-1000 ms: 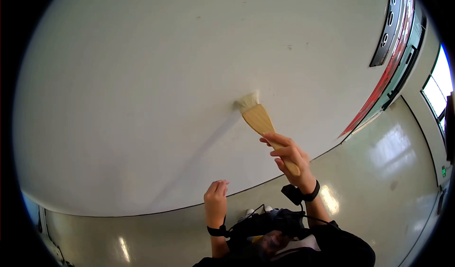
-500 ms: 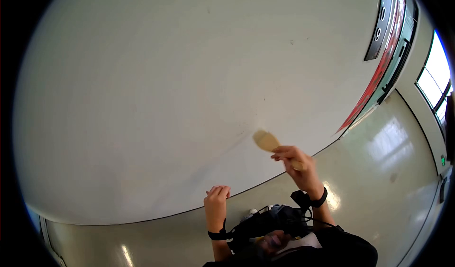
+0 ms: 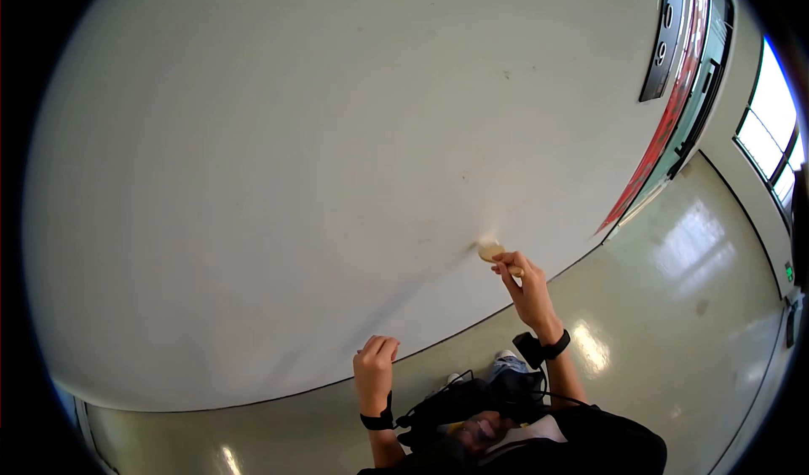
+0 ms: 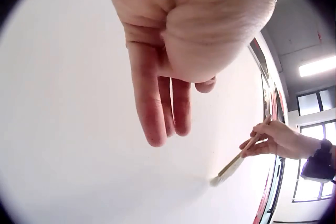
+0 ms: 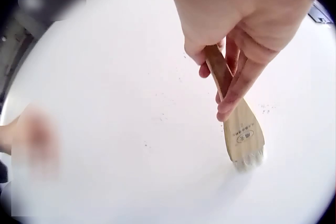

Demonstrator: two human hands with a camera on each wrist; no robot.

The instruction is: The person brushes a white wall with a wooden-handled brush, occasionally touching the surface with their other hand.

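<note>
My right hand (image 3: 533, 296) grips the wooden handle of a flat, pale-bristled brush (image 3: 490, 252), whose bristle end is at the white wall (image 3: 295, 180). In the right wrist view, thumb and fingers of the right hand (image 5: 241, 29) pinch the handle, and the brush (image 5: 244, 132) has printed marks on its wide wooden part. My left hand (image 3: 375, 368) holds nothing, near the wall's lower edge. Seen in the left wrist view, the left hand (image 4: 184, 40) has its fingers extended, with the brush (image 4: 230, 169) off to the right.
A dark number sign (image 3: 663, 37) and a red strip (image 3: 649, 159) line the wall's right part. Shiny floor (image 3: 640, 306) lies below, with a window (image 3: 768, 108) at the far right. Small dark specks (image 5: 266, 108) mark the wall. Cables hang by my body.
The right hand has carried the brush down and to the right along the wall from its earlier place. The left hand has shifted slightly down and left.
</note>
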